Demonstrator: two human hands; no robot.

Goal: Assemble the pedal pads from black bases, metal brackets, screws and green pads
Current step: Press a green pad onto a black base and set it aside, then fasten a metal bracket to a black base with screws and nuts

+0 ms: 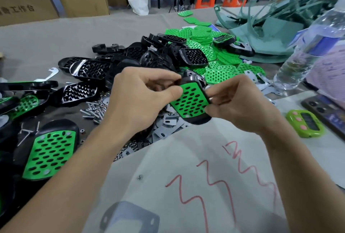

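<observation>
At the centre of the table [56,33], both hands hold one pedal [190,102] clear of the surface. It consists of a green pad [186,94] seated on a black base [197,120], with a bracket [194,75] showing at its 12 o'clock end. The left hand [145,94] pinches the 10 o'clock edge between thumb and curled fingers. The right hand [240,105] grips the 3 o'clock edge with curled fingers and thumb. A small metal part [211,99] shows at its fingertips; its type cannot be told. Just below the pedal lie loose brackets [168,126], with screws [93,110] at 9 o'clock. A heap of bare bases [89,72] spans 10 to 12 o'clock, with loose pads [218,72] at 1 o'clock. A finished pedal [49,155] lies at 8 o'clock. A timer [304,123] lies at 4 o'clock and a bottle [306,49] at 2 o'clock.
</observation>
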